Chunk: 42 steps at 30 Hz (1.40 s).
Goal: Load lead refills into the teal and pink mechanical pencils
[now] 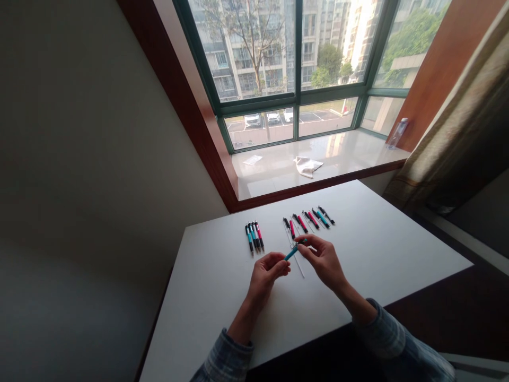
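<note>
My left hand (271, 271) pinches the lower end of a teal pen barrel (291, 253) above the white table. At the other end of it, the fingers of my right hand (321, 261) close on the pen's dark upper part with the clip. Whether the two parts are joined is too small to tell. Under my hands lies a thin white refill (299, 267). Just beyond them, disassembled pens (301, 223) with red, teal and black barrels lie in a slanting row beside thin refills. To the left, several whole pens (254, 237) in teal and red lie side by side.
The white table (207, 297) reaches to a window sill (270, 183) at the back. A crumpled white cloth (308, 166), a flat packet (253, 159) and a clear bottle (397, 132) are on the sill. A curtain (441, 116) hangs at right; a wall rises at left.
</note>
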Motion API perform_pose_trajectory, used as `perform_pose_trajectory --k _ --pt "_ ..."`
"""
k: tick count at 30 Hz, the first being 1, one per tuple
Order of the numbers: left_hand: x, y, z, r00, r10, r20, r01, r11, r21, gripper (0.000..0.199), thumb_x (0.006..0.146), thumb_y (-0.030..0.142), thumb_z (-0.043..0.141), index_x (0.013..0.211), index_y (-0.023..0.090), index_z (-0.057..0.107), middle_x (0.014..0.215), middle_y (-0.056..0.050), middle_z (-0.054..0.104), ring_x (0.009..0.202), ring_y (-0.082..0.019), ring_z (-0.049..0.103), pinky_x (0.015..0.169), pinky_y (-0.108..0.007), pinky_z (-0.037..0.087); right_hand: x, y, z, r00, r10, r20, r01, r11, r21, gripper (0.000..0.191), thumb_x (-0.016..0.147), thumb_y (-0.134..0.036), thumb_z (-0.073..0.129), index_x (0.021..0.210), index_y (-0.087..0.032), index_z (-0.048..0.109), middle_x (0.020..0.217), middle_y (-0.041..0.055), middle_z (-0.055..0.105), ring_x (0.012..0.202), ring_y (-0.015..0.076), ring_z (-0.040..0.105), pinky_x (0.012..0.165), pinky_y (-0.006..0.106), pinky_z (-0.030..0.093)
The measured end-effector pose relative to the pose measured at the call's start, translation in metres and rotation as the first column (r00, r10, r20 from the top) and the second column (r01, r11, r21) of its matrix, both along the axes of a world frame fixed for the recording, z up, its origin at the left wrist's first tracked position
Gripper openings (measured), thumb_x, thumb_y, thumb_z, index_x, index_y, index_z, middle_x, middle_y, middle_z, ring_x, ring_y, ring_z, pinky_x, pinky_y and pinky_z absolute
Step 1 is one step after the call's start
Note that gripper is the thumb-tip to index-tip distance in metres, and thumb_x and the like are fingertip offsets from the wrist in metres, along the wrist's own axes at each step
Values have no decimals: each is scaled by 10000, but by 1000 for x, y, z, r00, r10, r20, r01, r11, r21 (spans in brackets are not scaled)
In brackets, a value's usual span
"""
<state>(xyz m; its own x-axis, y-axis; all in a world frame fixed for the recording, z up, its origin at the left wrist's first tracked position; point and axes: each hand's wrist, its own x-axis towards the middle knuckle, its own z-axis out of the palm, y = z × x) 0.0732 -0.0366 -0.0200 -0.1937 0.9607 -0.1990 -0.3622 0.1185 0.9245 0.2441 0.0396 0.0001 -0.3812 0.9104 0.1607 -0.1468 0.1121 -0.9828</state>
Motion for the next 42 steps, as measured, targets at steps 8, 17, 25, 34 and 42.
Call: perform_pose_trajectory --k 8,17,25,34,42 --pt "-1 1 -1 998 53 14 -52 997 -49 347 686 323 921 910 135 734 836 -53 741 724 -150 697 740 -276 551 3 3 7 994 -104 25 98 979 178 267 957 -385 645 1129 -207 746 1055 94 714 938 225 682 770 343 611" --pt "-3 0 -2 996 74 -47 -76 996 -50 340 715 339 895 935 143 726 876 -53 741 744 -156 697 745 -280 552 57 12 -37 845 -286 452 -131 708 694 318 1006 -177 562 1258 -300 713 1026 87 653 905 235 639 767 391 588" --pt "-3 0 0 994 66 -82 -70 997 -37 338 709 348 888 919 151 712 861 -39 714 730 -146 673 735 -281 540 69 1 -60 775 -105 623 -376 716 588 384 994 -107 531 1273 -315 695 1127 89 632 960 223 665 808 368 606" --pt "-4 1 -1 992 47 -118 -51 998 -36 319 732 339 873 922 148 700 864 -47 714 734 -154 675 734 -285 551 64 -1 -53 769 -98 631 -376 729 572 246 1004 -209 579 1179 -284 735 1107 94 644 980 234 660 866 389 588" --pt "-2 3 -6 984 3 -176 -6 1000 -16 304 738 341 872 922 146 729 830 -55 744 716 -155 679 708 -273 542 58 -2 -53 774 -72 628 -389 728 564 240 1013 -195 565 1146 -292 739 1099 84 660 963 229 663 841 375 583"
